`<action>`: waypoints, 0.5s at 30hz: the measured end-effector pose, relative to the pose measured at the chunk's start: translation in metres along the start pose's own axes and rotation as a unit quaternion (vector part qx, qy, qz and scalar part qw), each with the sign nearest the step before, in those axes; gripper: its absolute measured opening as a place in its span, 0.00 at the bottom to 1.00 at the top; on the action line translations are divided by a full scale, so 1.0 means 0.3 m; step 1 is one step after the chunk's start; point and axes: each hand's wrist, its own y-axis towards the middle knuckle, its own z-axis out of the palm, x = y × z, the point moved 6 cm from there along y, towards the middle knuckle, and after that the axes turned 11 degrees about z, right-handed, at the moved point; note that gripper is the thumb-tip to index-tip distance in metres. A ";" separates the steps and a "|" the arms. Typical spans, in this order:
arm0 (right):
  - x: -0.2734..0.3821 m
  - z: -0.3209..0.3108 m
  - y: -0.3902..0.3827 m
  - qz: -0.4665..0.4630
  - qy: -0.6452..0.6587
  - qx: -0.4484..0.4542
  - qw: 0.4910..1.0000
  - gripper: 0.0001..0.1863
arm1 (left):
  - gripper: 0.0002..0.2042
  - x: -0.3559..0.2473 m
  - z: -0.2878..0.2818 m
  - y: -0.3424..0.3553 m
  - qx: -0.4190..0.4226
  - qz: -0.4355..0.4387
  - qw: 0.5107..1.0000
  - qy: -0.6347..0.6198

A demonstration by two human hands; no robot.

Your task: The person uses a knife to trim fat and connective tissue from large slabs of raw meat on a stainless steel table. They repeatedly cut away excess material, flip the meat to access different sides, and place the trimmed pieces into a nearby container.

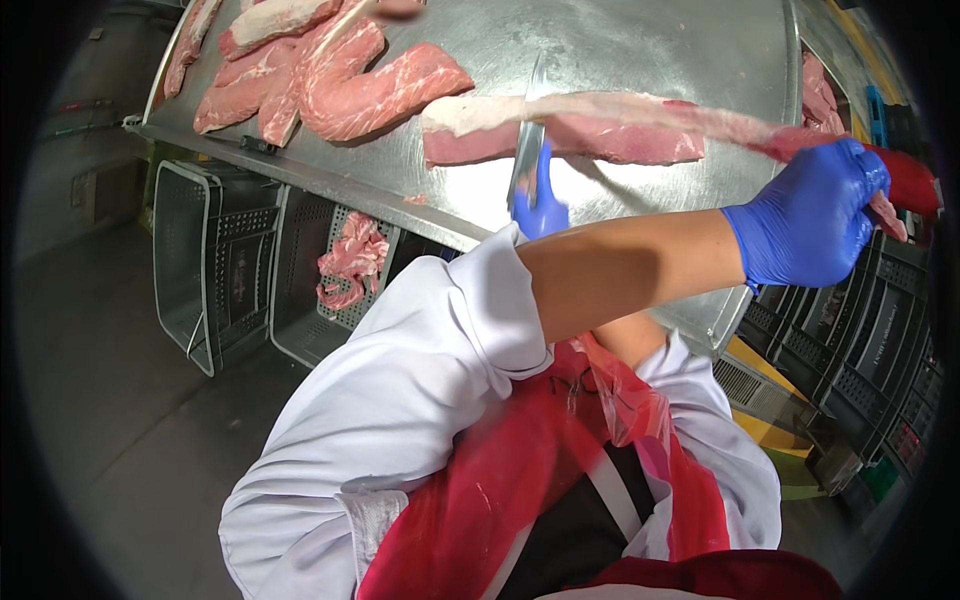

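Observation:
My left hand (805,215), in a blue glove, is closed on the end of a long pale strip of fat (742,128) stretched rightward from a long pink piece of meat (640,148) on the steel table (660,60); my left forearm crosses over to the right. Beneath that arm, my gloved right hand (542,208) grips a knife (530,100), whose blade points away from me across the meat's left part. The right hand is partly hidden by the left forearm.
Several pieces of meat (335,90) lie at the table's back left. Below the front edge are grey crates (180,260), one holding meat scraps (350,255). Stacked black crates (880,330) stand at the right. More meat (820,95) lies beyond the table's right rim.

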 end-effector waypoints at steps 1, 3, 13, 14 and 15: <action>0.044 -0.014 0.057 -0.034 0.000 0.006 0.999 0.30 | 0.07 -0.010 0.021 -0.004 -0.013 -0.005 0.999 -0.035; 0.141 -0.030 0.163 -0.090 -0.021 -0.022 0.995 0.26 | 0.05 -0.014 0.017 0.025 0.008 -0.020 0.999 -0.026; 0.160 0.116 0.181 -0.082 -0.024 0.009 0.996 0.22 | 0.05 -0.087 -0.076 0.175 -0.026 0.066 0.997 0.022; 0.141 0.175 0.112 -0.084 -0.038 0.023 0.995 0.21 | 0.05 -0.096 -0.102 0.199 -0.028 0.077 0.996 0.040; 0.090 0.177 0.041 -0.067 -0.055 0.007 0.996 0.21 | 0.05 -0.097 -0.079 0.227 -0.033 0.068 0.997 0.010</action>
